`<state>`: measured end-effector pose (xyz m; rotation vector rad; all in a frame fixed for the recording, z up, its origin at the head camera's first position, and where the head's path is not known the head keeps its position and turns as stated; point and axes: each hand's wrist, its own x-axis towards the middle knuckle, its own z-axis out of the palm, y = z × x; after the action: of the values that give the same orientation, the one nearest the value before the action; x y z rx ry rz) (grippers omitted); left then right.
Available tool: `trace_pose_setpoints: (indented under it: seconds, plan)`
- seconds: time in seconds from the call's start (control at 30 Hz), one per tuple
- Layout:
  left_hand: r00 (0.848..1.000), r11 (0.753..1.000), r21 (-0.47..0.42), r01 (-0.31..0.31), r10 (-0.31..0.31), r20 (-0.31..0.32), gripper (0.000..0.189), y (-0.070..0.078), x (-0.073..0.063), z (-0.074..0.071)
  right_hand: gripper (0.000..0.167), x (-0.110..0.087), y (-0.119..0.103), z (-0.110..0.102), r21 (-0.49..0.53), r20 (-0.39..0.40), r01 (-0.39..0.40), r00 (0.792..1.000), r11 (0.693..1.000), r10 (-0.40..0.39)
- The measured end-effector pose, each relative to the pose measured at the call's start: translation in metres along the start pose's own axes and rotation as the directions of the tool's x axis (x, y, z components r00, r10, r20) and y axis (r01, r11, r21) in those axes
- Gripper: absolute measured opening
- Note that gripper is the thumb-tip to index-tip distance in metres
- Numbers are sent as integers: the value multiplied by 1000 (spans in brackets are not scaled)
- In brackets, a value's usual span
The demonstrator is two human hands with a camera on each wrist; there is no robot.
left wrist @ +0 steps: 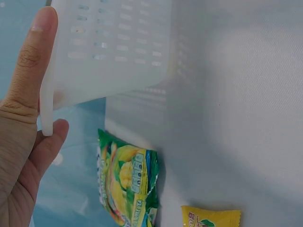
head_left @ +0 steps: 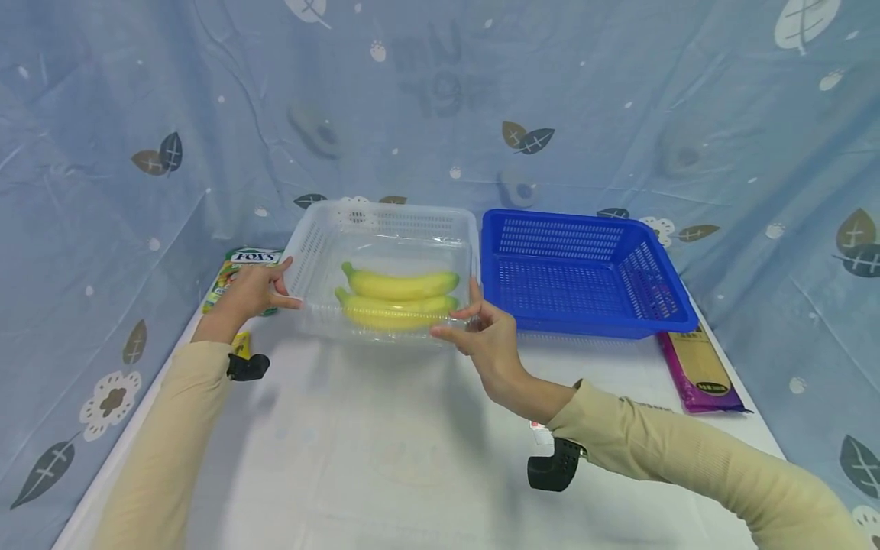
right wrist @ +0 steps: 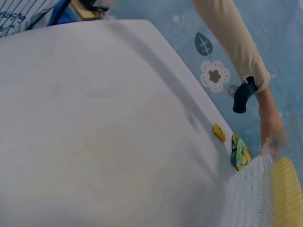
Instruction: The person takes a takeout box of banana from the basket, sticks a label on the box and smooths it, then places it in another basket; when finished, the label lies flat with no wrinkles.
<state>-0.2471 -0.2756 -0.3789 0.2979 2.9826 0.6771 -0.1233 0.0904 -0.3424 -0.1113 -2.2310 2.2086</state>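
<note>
A white plastic basket (head_left: pixel 385 216) with slotted walls is between both hands, and its shadow falls on the tabletop below. Inside it, two yellow bananas (head_left: pixel 400 286) lie side by side in a clear plastic tray (head_left: pixel 371 248). My left hand (head_left: pixel 253 292) grips the basket's left rim; in the left wrist view the thumb lies on one side of the rim and a fingertip on the other. At the front right corner, my right hand (head_left: pixel 491 336) holds the basket with thumb and fingers apart along the edge. The right wrist view does not include that hand.
Close to the basket's right side stands a blue basket (head_left: pixel 571 321). A purple packet (head_left: pixel 701 370) lies at the far right. On the left are a green snack bag (left wrist: pixel 128 179) and a small yellow packet (left wrist: pixel 210 217). Patterned blue curtain (head_left: pixel 440 99) surrounds the white table (head_left: pixel 385 458).
</note>
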Motion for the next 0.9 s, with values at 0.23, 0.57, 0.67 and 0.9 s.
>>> trace_pose_setpoints:
  seconds: [0.23, 0.57, 0.67, 0.9]
  plan:
    - [1000, 1000, -15, 2, -2, -5, 34, 0, 1, 1, 28, -10, 3, -4, -6, 0, -13, 1000, 1000, 13]
    - [1000, 1000, -9, -11, 11, -11, 37, -2, 2, 0, 29, -28, 4, -8, 19, 11, -34, 999, 999, 34]
    - [1000, 1000, -7, -14, 14, -8, 38, -3, 2, -1, 27, -33, 5, -10, 25, 12, -41, 999, 999, 41]
    - [1000, 1000, 4, -15, 15, -13, 39, -1, 1, 0, 30, -42, 5, -15, 47, 18, -64, 998, 997, 63]
